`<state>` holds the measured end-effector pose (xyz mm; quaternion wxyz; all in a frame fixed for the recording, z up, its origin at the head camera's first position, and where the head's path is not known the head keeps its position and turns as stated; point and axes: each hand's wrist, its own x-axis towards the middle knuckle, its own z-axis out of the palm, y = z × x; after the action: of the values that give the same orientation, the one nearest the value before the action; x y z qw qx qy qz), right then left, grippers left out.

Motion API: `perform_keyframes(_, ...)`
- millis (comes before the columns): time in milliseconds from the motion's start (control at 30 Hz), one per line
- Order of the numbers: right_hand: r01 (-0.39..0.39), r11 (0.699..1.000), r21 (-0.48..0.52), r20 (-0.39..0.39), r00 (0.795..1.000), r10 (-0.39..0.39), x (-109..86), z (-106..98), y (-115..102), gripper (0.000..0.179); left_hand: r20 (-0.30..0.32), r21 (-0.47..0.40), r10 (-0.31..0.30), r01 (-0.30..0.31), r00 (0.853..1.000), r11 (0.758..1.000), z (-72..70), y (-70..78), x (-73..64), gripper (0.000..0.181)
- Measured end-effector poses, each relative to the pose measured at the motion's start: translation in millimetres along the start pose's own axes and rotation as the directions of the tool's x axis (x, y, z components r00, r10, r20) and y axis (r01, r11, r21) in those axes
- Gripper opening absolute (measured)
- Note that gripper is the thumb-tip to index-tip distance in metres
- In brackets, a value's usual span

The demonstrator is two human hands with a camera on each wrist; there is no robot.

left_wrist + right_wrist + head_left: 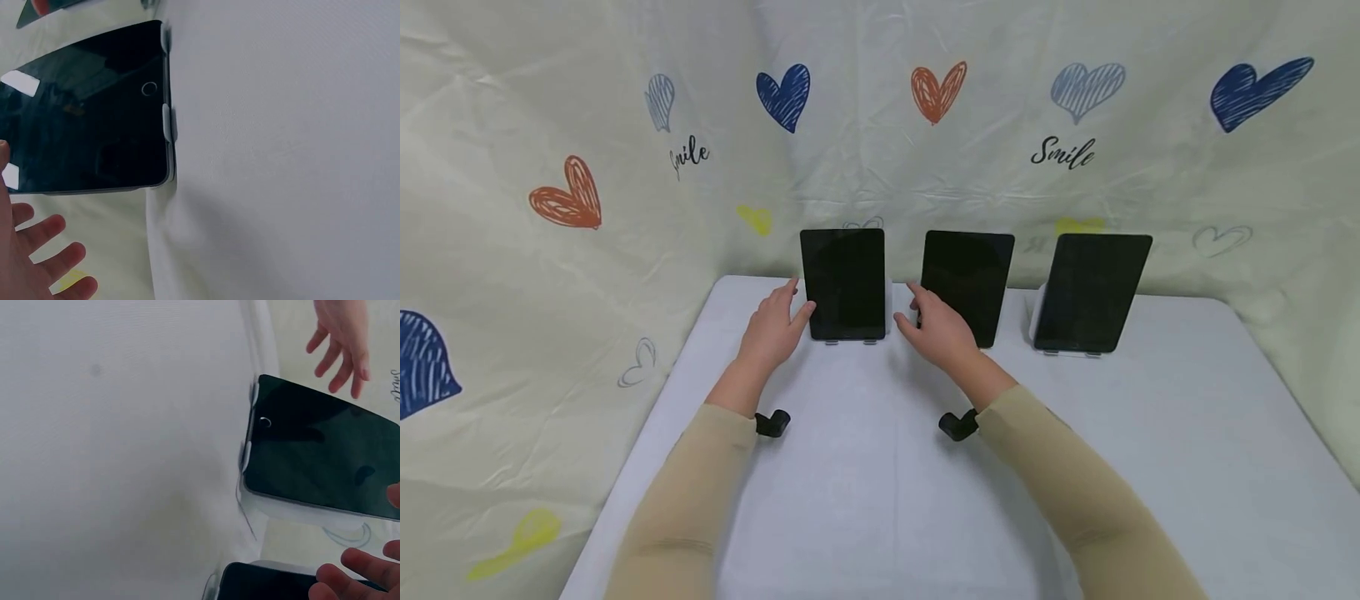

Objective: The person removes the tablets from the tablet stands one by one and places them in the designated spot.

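Three black tablets lean upright on stands along the back of the table. My left hand (772, 327) is spread beside the lower left edge of the left tablet (847, 283), its thumb right at that edge. In the left wrist view the fingers (44, 232) are straight and apart, and the tablet's round home button shows. My right hand (942, 332) reaches between the left tablet and the middle tablet (973, 275), partly covering the middle one's left side. The right wrist view shows its fingers (359, 565) extended, with nothing in them.
The right tablet (1093, 292) stands tilted at the back right. White cloth covers the table (865, 483). Behind it hangs a pale curtain (857, 167) printed with hearts and "Smile". Each wrist wears a black device (772, 423).
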<state>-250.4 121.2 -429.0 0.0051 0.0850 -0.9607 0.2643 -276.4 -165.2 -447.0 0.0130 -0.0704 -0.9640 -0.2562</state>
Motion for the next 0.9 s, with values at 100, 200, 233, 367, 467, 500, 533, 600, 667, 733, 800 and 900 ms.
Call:
perform_keyframes(100, -0.013, 1.0, 0.011, 0.002, 1.0, 0.013, 7.2, 2, -5, 0.066, 0.003, -0.01, -0.002, 0.002, 1.0, 1.0, 0.3, -2.2, 3.7, 0.073)
perform_keyframes(200, -0.018, 1.0, 0.015, 0.016, 1.0, 0.018, 13.9, 4, -9, 0.067, 0.004, -0.007, -0.004, 0.004, 1.0, 1.0, 1.0, -4.3, 6.8, 0.072)
perform_keyframes(233, -0.02, 1.0, 0.017, 0.021, 1.0, 0.02, 15.9, 5, -10, 0.067, 0.004, -0.005, -0.004, 0.004, 1.0, 1.0, 1.2, -4.7, 8.0, 0.071)
perform_keyframes(367, -0.036, 0.999, 0.022, 0.025, 0.999, 0.035, 24.1, 6, -14, 0.067, 0.006, -0.006, -0.003, 0.003, 1.0, 1.0, 1.8, -5.5, 13.2, 0.068)
perform_keyframes(467, -0.052, 0.998, 0.022, 0.025, 0.998, 0.051, 29.2, 6, -16, 0.067, 0.018, -0.006, -0.005, 0.005, 1.0, 1.0, 2.4, -3.8, 17.3, 0.068)
perform_keyframes(500, -0.057, 0.998, 0.025, 0.027, 0.998, 0.056, 30.6, 6, -17, 0.068, 0.02, -0.003, -0.006, 0.006, 1.0, 1.0, 2.6, -2.8, 18.5, 0.069)
perform_keyframes(533, -0.061, 0.998, 0.027, 0.028, 0.998, 0.06, 31.9, 6, -18, 0.068, 0.02, -0.001, -0.007, 0.007, 1.0, 1.0, 2.7, -1.9, 19.7, 0.068)
perform_keyframes(600, -0.068, 0.997, 0.033, 0.031, 0.997, 0.067, 34.4, 6, -20, 0.068, 0.02, 0.003, -0.012, 0.011, 1.0, 1.0, 2.8, -0.2, 21.2, 0.068)
perform_keyframes(667, -0.072, 0.997, 0.037, 0.034, 0.997, 0.071, 37.2, 8, -22, 0.069, 0.017, 0.007, -0.014, 0.014, 1.0, 1.0, 2.4, 1.1, 22.2, 0.068)
perform_keyframes(733, -0.078, 0.996, 0.039, 0.038, 0.996, 0.077, 39.6, 11, -24, 0.069, 0.012, 0.006, -0.011, 0.011, 1.0, 1.0, 2.3, 2.0, 23.8, 0.067)
perform_keyframes(800, -0.08, 0.996, 0.037, 0.044, 0.996, 0.078, 42.0, 13, -26, 0.069, 0.008, 0.004, -0.007, 0.007, 1.0, 1.0, 2.3, 2.3, 25.2, 0.065)
perform_keyframes(900, -0.082, 0.996, 0.03, 0.047, 0.996, 0.08, 44.7, 16, -29, 0.069, 0.009, 0.008, 0.0, -0.001, 1.0, 1.0, 2.4, 1.8, 27.3, 0.063)
